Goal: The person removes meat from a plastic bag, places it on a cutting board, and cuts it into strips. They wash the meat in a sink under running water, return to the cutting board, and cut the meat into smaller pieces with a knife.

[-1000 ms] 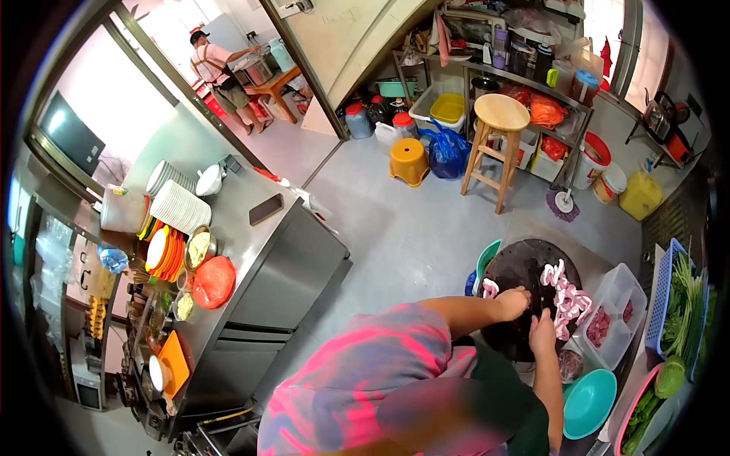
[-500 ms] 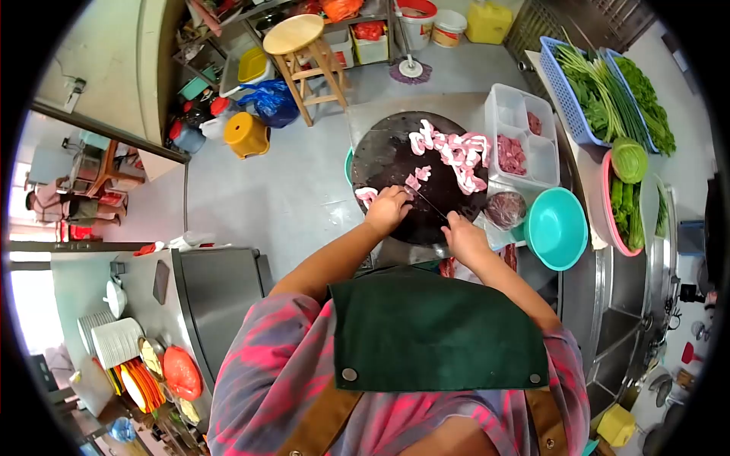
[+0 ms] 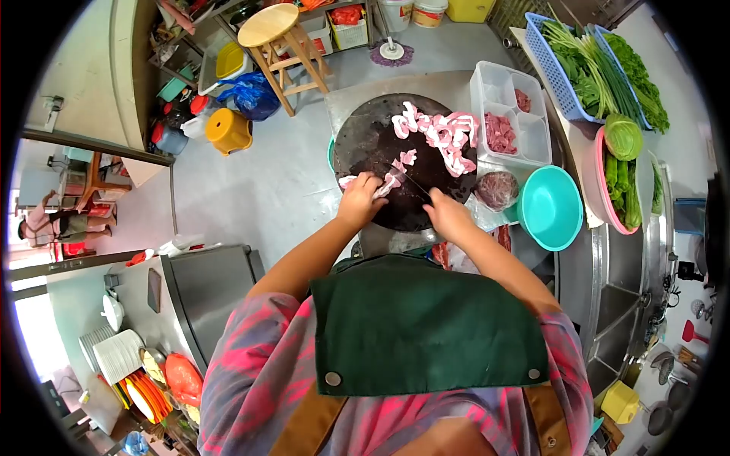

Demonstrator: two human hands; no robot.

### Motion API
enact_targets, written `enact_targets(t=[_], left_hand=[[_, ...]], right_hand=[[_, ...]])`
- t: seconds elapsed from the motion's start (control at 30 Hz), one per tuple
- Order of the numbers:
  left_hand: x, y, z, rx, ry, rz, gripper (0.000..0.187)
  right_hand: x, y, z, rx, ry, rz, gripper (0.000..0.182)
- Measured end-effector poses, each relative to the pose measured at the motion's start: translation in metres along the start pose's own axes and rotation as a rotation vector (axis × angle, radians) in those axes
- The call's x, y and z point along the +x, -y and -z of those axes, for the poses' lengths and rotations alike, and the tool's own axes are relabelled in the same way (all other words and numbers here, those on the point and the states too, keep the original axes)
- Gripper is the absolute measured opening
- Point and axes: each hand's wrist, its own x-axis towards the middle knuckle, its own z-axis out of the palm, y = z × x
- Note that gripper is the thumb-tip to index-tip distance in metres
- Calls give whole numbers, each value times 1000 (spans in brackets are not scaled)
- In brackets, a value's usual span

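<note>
A round dark chopping board lies in front of me. My left hand rests on its near left side, fingers curled over a pale pink meat strip. In my right hand, closed around its handle, is a knife; its thin blade points up and left, against the strip. Small cut meat pieces lie just past the blade. A heap of pink and white meat strips sits at the board's far right. My left fingertips partly hide the strip.
Right of the board stand a divided plastic container with meat, a bagged dark lump and a turquoise basin. Farther right are blue vegetable baskets and a pink basin. A wooden stool stands beyond, left.
The head view has shifted, so the scene sits slightly higher and to the left. My left hand has moved left across the board, and more of the strip shows beside the blade.
</note>
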Motion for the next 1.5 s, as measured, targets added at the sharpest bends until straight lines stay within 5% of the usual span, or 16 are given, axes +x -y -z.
enact_targets(t=[0.1,0.27,0.47,0.67,0.8,0.9,0.97,1.07,1.2,1.47,1.5], left_hand=[[-12,14,-2,42,61,-72,26],[-6,13,-15,125,125,-82,16],[3,17,-16,91,246,-85,12],[6,16,-21,102,133,198,12],[36,-9,-25,-457,80,386,18],[44,-4,-36,-551,164,321,24],[41,-2,-32,-167,-40,49,28],[29,6,-25,-66,158,107,22],[25,10,-35,59,133,-114,13],[34,19,-33,160,233,-164,15],[30,8,-24,111,124,-96,18]], right_hand=[[-29,-4,7,17,45,-109,23],[-28,14,-4,6,60,25,21],[43,45,-24,70,-7,45,20],[-2,7,-17,77,36,29,24],[-10,-9,1,145,-76,-199,28],[-8,-8,10,142,-118,-185,27],[-11,-4,17,104,-135,-142,25],[-23,0,15,44,-73,-67,24],[-26,0,6,1,32,-109,23],[43,18,-10,136,-40,-51,22],[34,14,-9,168,-57,-14,22]])
